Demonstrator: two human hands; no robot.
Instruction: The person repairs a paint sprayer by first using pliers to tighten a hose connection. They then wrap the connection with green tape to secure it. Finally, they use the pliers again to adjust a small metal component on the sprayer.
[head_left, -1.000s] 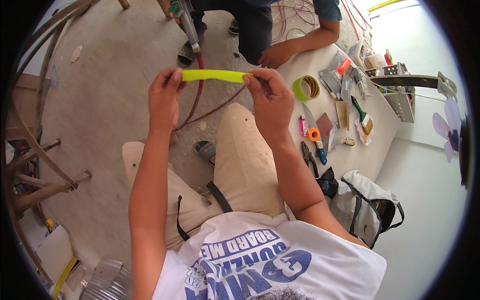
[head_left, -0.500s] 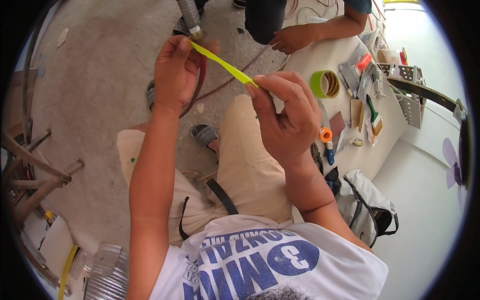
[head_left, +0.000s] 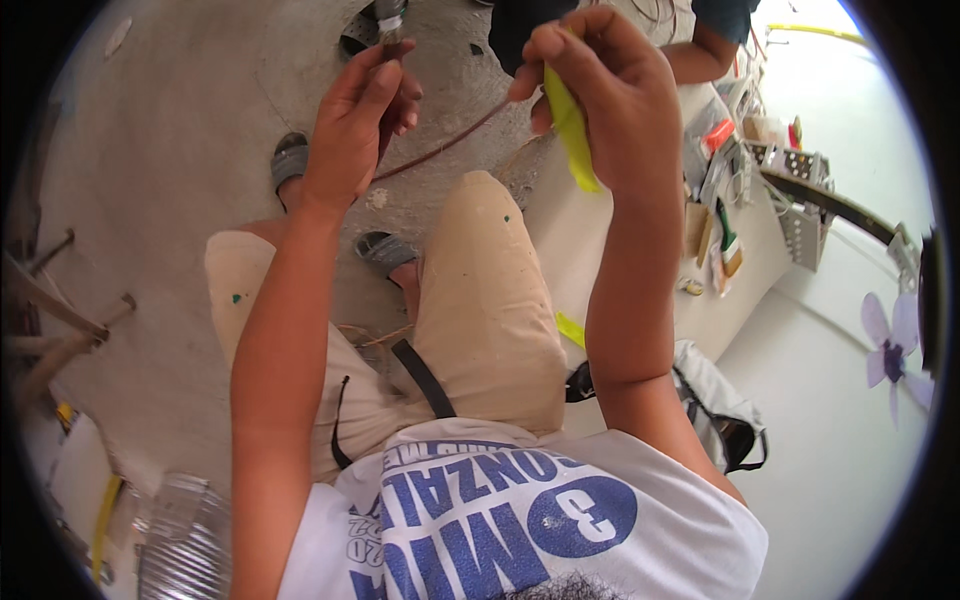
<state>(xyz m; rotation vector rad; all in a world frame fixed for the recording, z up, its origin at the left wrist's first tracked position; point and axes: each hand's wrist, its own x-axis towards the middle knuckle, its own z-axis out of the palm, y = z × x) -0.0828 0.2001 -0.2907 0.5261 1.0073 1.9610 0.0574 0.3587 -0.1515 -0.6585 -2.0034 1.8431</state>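
Note:
My left hand (head_left: 365,125) is closed at the upper left, its fingers curled round a dark red hose (head_left: 440,148) just below a metal fitting (head_left: 391,30). The hose runs out from under the palm toward the right. Raised at the upper right, my right hand (head_left: 625,110) pinches a strip of yellow-green tape (head_left: 570,130) between thumb and fingers. The strip hangs down, its lower end loose and apart from the hose. Another yellow-green piece (head_left: 570,330) shows beside my right thigh.
Another person's arm (head_left: 700,60) reaches in behind my right hand, which partly hides it. On the pale surface (head_left: 560,240) at right lie a green-handled brush (head_left: 727,240) and other tools. A grey bag (head_left: 715,395) stands near my right elbow; wooden legs (head_left: 75,345) are at far left.
My right hand has moved up and right, carrying the tape strip away from the left hand. The left hand has let go of the strip's end. My view has shifted slightly.

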